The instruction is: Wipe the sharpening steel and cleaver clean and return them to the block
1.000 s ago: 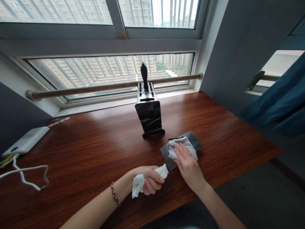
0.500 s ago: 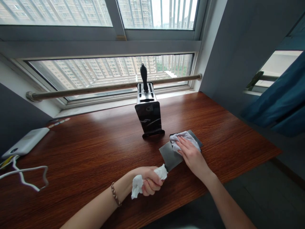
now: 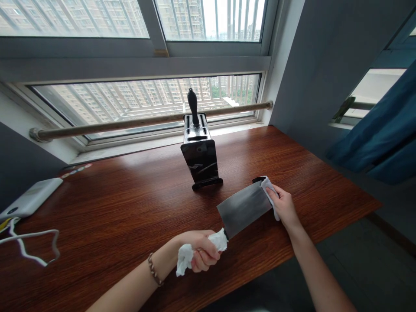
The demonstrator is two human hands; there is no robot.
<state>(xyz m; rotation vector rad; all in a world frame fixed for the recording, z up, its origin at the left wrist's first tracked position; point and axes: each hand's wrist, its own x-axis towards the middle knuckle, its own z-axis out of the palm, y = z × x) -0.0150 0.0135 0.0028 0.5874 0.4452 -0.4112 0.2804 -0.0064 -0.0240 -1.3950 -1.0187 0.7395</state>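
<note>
My left hand (image 3: 204,255) is closed round the handle of a cleaver (image 3: 244,210). White tissue (image 3: 184,259) wraps that handle and sticks out on both sides of the fist. The broad grey blade points right, above the tabletop. At its far end, my right hand (image 3: 283,206) pinches a folded white cloth (image 3: 266,183) against the blade's tip, thumb on top. Beside the cloth shows a small black patch (image 3: 258,179); whether it belongs to the cloth I cannot tell.
A black knife block (image 3: 200,160) with one black-handled tool in it stands on the brown wooden table (image 3: 130,203). To the left lie a white device (image 3: 32,197) and a white cable (image 3: 35,234). A rail (image 3: 113,126) crosses the window behind.
My right hand has slid the cloth rightward along the blade to its far end, baring most of the surface. It now pinches the cloth instead of lying flat. The left hand keeps its grip.
</note>
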